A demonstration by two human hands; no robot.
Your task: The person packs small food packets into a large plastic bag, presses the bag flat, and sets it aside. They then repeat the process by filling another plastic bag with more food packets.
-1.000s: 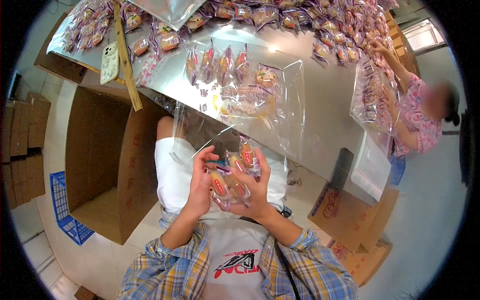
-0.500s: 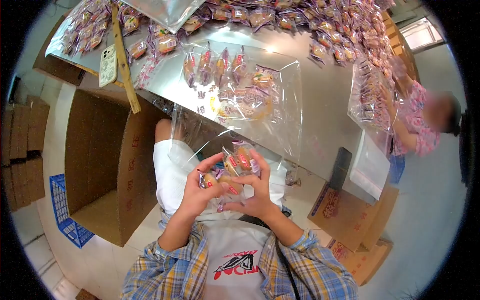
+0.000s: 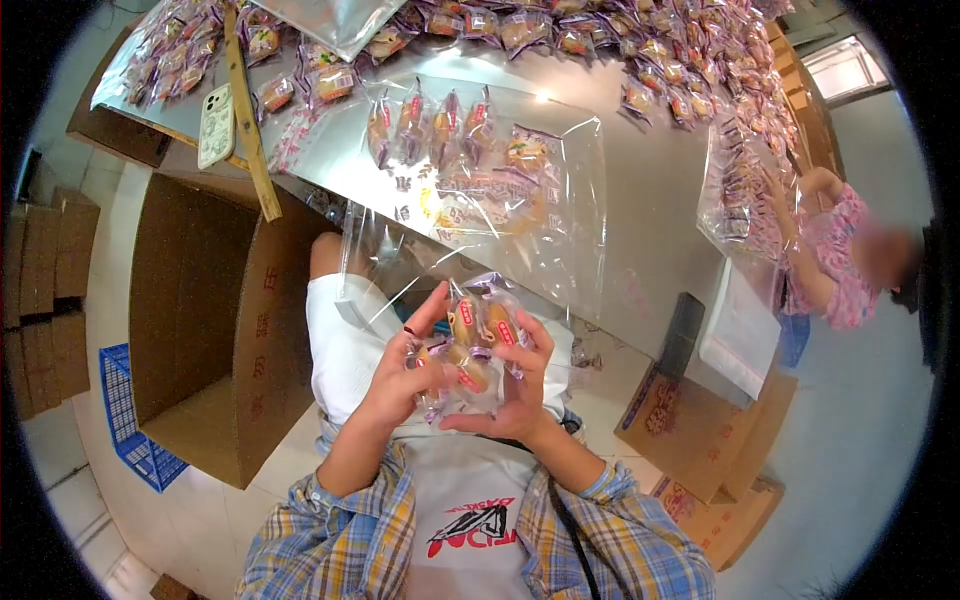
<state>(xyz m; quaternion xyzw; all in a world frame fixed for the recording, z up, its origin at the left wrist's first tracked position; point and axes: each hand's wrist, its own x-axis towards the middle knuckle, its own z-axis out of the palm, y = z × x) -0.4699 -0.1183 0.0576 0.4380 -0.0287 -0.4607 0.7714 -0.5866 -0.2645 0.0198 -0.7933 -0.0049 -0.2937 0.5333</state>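
Above my lap, several wrapped pastries point(image 3: 466, 322) in clear and purple film with red labels are bunched between my two hands. My left hand point(image 3: 398, 382) grips the bunch from the left, thumb across the lower packets. Around the right side curl the fingers of my right hand point(image 3: 526, 378), its thumb stretched out below. Just beyond them, a large clear plastic bag point(image 3: 578, 235) lies on the metal table point(image 3: 650, 220) and hangs over its edge. In the bag, several more wrapped pastries point(image 3: 445, 128) stand in a row, with others lying flat.
Piles of wrapped pastries point(image 3: 680, 50) cover the table's far side. A phone point(image 3: 216, 128) lies beside a wooden strip point(image 3: 250, 130). An open carton point(image 3: 200, 330) stands at left, near a blue crate point(image 3: 125, 420). At right, a person point(image 3: 835, 250) handles a filled bag point(image 3: 715, 190).
My hands have shifted the bunch slightly, and the pastries now show more of their labelled faces. My right fingers have moved down its right side. The person at right has moved an arm.
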